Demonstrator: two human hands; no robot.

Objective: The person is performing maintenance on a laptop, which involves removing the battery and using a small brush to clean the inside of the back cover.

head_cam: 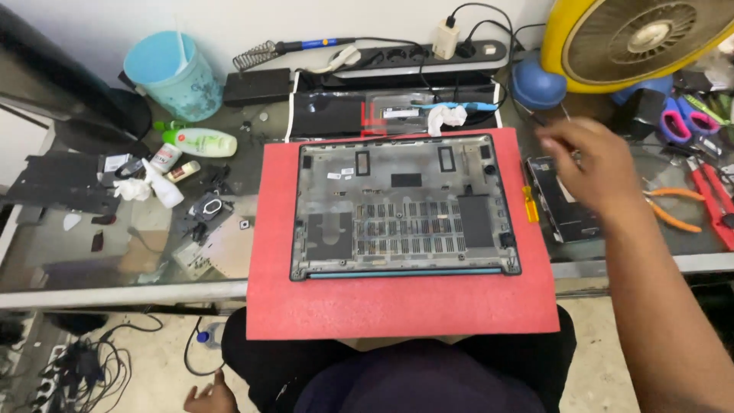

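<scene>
A dark laptop bottom cover point(405, 206) lies inside-up on a red foam mat point(397, 306) that overhangs the front of the glass table. My right hand point(592, 164) hovers to the right of the mat, blurred, with fingers curled above a black flat part point(566, 218); whether it holds anything is unclear. A small yellow-handled screwdriver point(529, 205) lies between the mat and that part. My left hand point(210, 398) hangs low beside my thigh, below the table, fingers apart and holding nothing.
Behind the mat lie a power strip point(428, 55), a soldering iron point(306, 46) and a white tissue point(446, 116). A teal bucket point(172, 76), a green bottle point(200, 141) and small parts crowd the left. A yellow fan point(642, 38) and orange pliers point(673, 210) sit at right.
</scene>
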